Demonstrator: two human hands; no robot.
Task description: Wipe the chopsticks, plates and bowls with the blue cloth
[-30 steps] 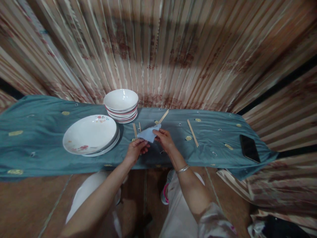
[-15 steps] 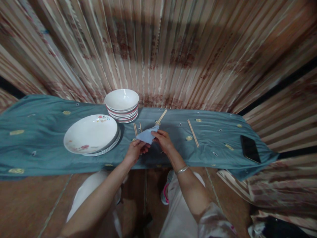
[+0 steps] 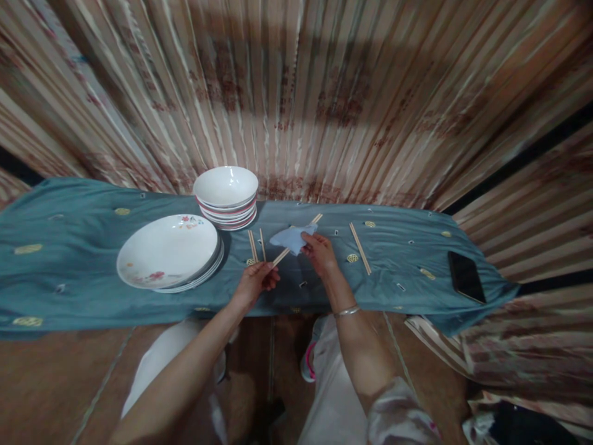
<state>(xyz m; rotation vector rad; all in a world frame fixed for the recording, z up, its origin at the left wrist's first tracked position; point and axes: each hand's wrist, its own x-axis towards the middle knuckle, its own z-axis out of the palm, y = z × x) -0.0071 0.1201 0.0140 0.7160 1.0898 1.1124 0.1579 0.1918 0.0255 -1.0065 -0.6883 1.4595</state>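
My left hand [image 3: 256,281] pinches the near ends of a pair of wooden chopsticks [image 3: 280,256], which slant up and to the right. Around their middle, my right hand [image 3: 319,252] grips a light blue cloth [image 3: 291,238]; the chopsticks' far tips stick out beyond it. Just left of the cloth lie more chopsticks [image 3: 252,245] on the tablecloth, partly behind my left hand. Another pair of chopsticks [image 3: 360,248] rests to the right of my right hand.
A stack of large floral plates [image 3: 169,250] stands on the left of the teal-covered table [image 3: 83,259]. Behind it is a stack of white bowls [image 3: 226,188]. A black phone [image 3: 466,277] lies near the right end. Patterned curtains [image 3: 296,99] hang behind the table.
My right hand and the cloth have moved right and slightly up along the chopsticks, away from my left hand. More of the chopsticks now shows between the hands.
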